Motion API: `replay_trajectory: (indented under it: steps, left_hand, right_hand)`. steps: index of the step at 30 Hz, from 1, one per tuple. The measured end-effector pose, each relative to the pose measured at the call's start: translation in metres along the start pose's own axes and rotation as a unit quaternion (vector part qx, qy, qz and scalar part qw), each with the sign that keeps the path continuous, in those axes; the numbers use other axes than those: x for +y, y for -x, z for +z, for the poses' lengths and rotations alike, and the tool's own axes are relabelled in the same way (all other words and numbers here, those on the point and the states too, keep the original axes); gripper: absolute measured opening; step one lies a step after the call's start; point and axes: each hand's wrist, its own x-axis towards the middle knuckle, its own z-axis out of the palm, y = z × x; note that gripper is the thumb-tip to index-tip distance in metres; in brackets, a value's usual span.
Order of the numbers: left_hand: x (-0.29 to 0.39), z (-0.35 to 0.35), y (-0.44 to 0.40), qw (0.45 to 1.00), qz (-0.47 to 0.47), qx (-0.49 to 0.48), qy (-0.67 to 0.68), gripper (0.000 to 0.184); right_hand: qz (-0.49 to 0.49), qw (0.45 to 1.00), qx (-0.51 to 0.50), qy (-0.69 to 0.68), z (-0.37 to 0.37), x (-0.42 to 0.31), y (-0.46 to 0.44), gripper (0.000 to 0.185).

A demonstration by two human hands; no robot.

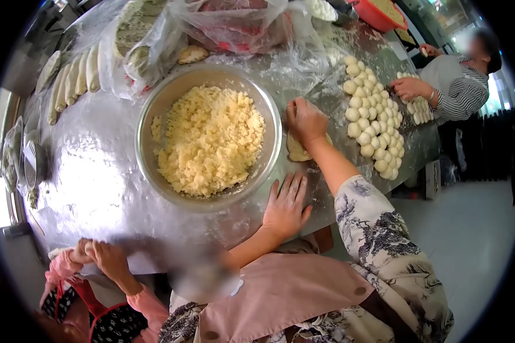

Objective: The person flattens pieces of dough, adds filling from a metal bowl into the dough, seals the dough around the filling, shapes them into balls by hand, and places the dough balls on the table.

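My left hand (286, 206) lies flat on the metal table, fingers spread, with nothing in it. Just beyond it, my right hand (306, 121) is curled into a fist beside the bowl's right rim. Whatever its fingers may hold is hidden. A flat piece of pale dough (297, 150) shows under the right wrist, partly covered by it. To the left of both hands stands a large steel bowl (145, 163) with a yellow crumbly mixture (212, 143) inside. Many round white dough balls (363, 111) sit in rows to the right of my right hand.
Long dough rolls (74, 83) lie at the far left, near clear plastic bags (234, 26) at the back. A red basin (383, 14) stands back right. One co-worker's hands (100, 254) are at lower left; another person (452, 86) works at the right.
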Motion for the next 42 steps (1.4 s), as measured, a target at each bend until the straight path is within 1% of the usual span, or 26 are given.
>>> replay_trajectory:
  steps: [3,6,8,11,14,17,18,21,26,30,33,34,37,41,42]
  left_hand:
    - [0.002,0.004,0.005,1.0,0.008,0.026,0.014,0.07]
    - [-0.003,0.003,0.012,0.998,0.014,0.064,0.025,0.069]
    - [-0.004,0.006,0.015,0.997,0.02,0.072,0.025,0.068]
    - [-0.004,0.006,0.016,0.996,0.023,0.081,0.021,0.068]
    - [-0.003,0.004,0.014,0.997,0.018,0.07,0.025,0.067]
    - [-0.003,0.006,0.013,0.998,0.013,0.054,0.032,0.066]
    - [-0.004,0.006,0.01,0.998,0.011,0.05,0.035,0.066]
    - [-0.005,0.003,0.007,0.998,0.006,0.026,0.057,0.065]
    - [-0.005,-0.002,0.0,0.998,0.003,0.004,0.07,0.064]
    - [-0.006,-0.002,-0.001,0.998,0.008,0.0,0.068,0.063]
    - [-0.005,-0.002,0.002,0.998,0.009,0.011,0.066,0.065]
    - [-0.005,-0.002,0.003,0.998,0.009,0.017,0.066,0.065]
    - [-0.003,-0.001,0.007,0.996,0.005,0.045,0.072,0.069]
    - [-0.002,-0.002,0.013,0.986,-0.029,0.121,0.115,0.078]
    - [-0.002,-0.002,0.014,0.982,-0.041,0.147,0.113,0.08]
  right_hand:
    - [-0.005,1.0,0.001,-0.002,0.005,0.002,0.002,0.027]
    - [0.015,0.996,-0.089,0.0,-0.002,-0.004,0.011,0.031]
    - [0.028,0.991,-0.13,-0.034,-0.006,-0.001,0.019,0.031]
    - [0.072,0.978,-0.144,-0.131,-0.038,-0.003,0.032,0.031]
    - [0.094,0.968,-0.158,-0.172,-0.069,-0.016,0.053,0.028]
    - [0.083,0.989,-0.102,-0.072,-0.07,-0.031,0.072,0.023]
    - [0.04,0.995,-0.077,-0.041,-0.063,-0.03,0.074,0.017]
    - [-0.033,0.999,-0.016,-0.015,-0.044,-0.027,0.064,0.014]
    - [-0.004,0.999,-0.045,-0.03,-0.025,-0.013,0.035,0.016]
    - [0.049,0.997,-0.058,0.009,-0.01,-0.003,0.012,0.018]
    - [0.059,0.998,-0.026,0.0,0.001,0.006,-0.003,0.02]
    - [0.05,0.998,0.001,-0.022,0.004,0.008,-0.008,0.021]
    - [0.049,0.998,-0.042,0.015,0.007,0.01,-0.009,0.023]
    - [-0.043,0.996,-0.075,-0.012,0.008,0.016,-0.002,0.027]
    - [-0.066,0.992,-0.097,-0.04,0.005,0.019,-0.001,0.028]
